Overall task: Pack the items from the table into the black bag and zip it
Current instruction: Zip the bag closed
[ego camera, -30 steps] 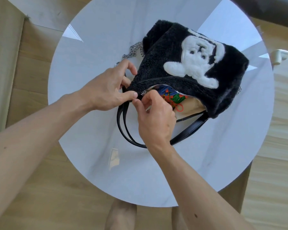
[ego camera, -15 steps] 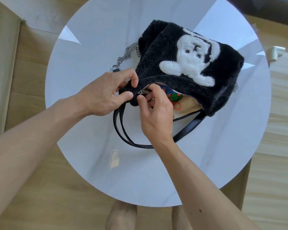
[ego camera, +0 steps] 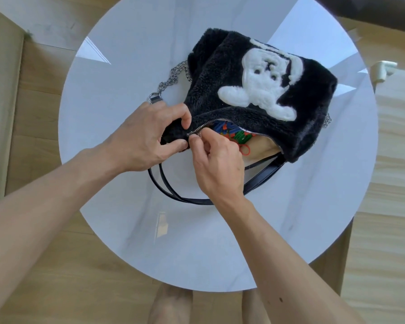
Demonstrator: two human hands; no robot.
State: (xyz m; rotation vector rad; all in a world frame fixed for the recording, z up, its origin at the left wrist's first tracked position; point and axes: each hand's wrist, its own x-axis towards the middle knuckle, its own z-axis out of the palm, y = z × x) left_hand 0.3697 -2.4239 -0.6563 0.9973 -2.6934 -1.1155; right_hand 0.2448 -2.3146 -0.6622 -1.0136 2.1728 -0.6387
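The right hand (ego camera: 216,164) is closed, thumb and forefinger pinching the zipper pull (ego camera: 194,134). At its 9 o'clock, the left hand (ego camera: 147,134) is clenched on the corner of the one black bag (ego camera: 290,108). The bag lies at 1 o'clock on the round white table (ego camera: 197,242); its zipper is open almost full length. Coloured items (ego camera: 234,134) inside are partly covered, so their count cannot be told. Two black straps (ego camera: 168,185) loop toward 6 o'clock; one chain (ego camera: 173,78) lies at 11 o'clock.
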